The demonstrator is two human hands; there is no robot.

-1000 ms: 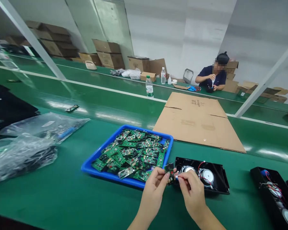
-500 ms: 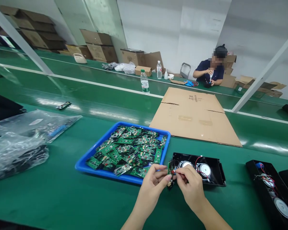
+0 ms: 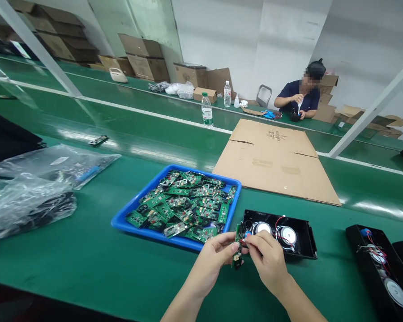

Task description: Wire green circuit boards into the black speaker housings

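Observation:
My left hand [image 3: 212, 258] pinches a small green circuit board [image 3: 237, 248], held edge-on just above the green table. My right hand [image 3: 267, 259] presses thumb and fingers on a small red and blue connector [image 3: 245, 237] at the board's upper edge. Thin wires run from it to a black speaker housing [image 3: 305, 243] with two round speakers, lying right behind my hands. A blue tray [image 3: 127, 219] heaped with several green circuit boards sits to the left of the housing.
A flat cardboard sheet [image 3: 275, 161] lies beyond the housing. More black housings [image 3: 372, 264] sit at the right edge. Plastic bags [image 3: 30, 197] lie at the left. A water bottle [image 3: 207, 110] stands on the far belt, where a person [image 3: 300, 98] sits working among boxes.
The board has turned from facing me to edge-on between my hands. My right fingers have closed in on the connector at its top. My view has shifted slightly.

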